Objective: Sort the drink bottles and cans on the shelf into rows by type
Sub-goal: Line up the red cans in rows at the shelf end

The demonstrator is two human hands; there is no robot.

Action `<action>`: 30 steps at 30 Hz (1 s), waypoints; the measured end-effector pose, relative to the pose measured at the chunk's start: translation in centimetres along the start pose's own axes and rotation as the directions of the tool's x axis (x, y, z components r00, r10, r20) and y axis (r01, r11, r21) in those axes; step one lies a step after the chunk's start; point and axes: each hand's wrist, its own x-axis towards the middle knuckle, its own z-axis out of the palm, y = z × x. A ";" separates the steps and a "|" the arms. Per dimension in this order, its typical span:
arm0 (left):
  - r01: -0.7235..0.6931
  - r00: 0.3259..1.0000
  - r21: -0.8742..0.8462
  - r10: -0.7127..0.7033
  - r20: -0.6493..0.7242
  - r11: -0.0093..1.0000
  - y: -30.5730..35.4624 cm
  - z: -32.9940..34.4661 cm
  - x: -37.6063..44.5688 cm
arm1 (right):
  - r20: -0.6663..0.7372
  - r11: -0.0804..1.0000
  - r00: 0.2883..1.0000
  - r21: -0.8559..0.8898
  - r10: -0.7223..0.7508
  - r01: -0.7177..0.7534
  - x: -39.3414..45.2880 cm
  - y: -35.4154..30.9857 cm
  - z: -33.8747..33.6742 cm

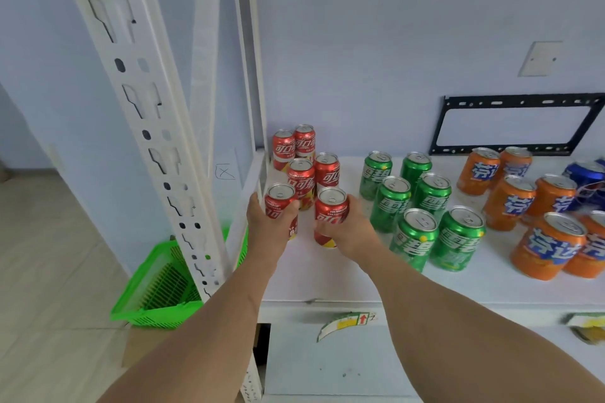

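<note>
White shelf (327, 278) board fills the lower middle of the frame, with a green basket (157, 291) on the floor at lower left. Nearest, just left of centre, the left hand (266, 226) has its fingers wrapped round one red can (280, 203), and the right hand (347, 227) grips a second red can (331, 209) beside it. To finish well, set both down upright, flush with the four red cans (304, 157) behind, keeping the two columns straight. Right of centre stand the green cans (422, 203); orange cans (530, 206) and a blue can (586, 173) lie at the right edge.
</note>
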 end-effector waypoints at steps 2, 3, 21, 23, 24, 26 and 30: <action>0.019 0.999 -0.020 -0.019 0.030 1.000 -0.5 0.1 0.6 | -0.009 0.999 0.999 0.031 0.032 -0.032 0.5 0.4 0.4; 0.017 0.999 -0.018 -0.016 0.048 1.000 -0.7 0.2 0.8 | -0.017 0.998 0.999 0.030 0.049 -0.049 0.7 0.6 0.5; 0.151 0.985 -0.159 -0.136 0.102 0.976 0.3 -1.4 -4.2 | -0.022 0.975 0.994 0.199 0.103 -0.097 -3.5 0.9 -2.6; 0.160 0.985 -0.159 -0.146 0.096 0.974 0.6 -1.9 -5.3 | -0.008 0.979 0.995 0.179 0.098 -0.095 -4.2 1.2 -2.4; 0.161 0.985 -0.164 -0.147 0.094 0.973 0.8 -2.1 -5.8 | -0.001 0.980 0.996 0.174 0.093 -0.092 -4.6 1.3 -2.3; 0.158 0.985 -0.168 -0.143 0.096 0.973 1.0 -2.4 -6.6 | 0.014 0.982 0.996 0.167 0.083 -0.085 -5.1 1.5 -2.0; 0.145 0.988 -0.180 -0.133 0.077 0.973 1.3 -2.9 -7.7 | 0.024 0.984 0.998 0.165 0.060 -0.063 -5.7 2.2 -1.6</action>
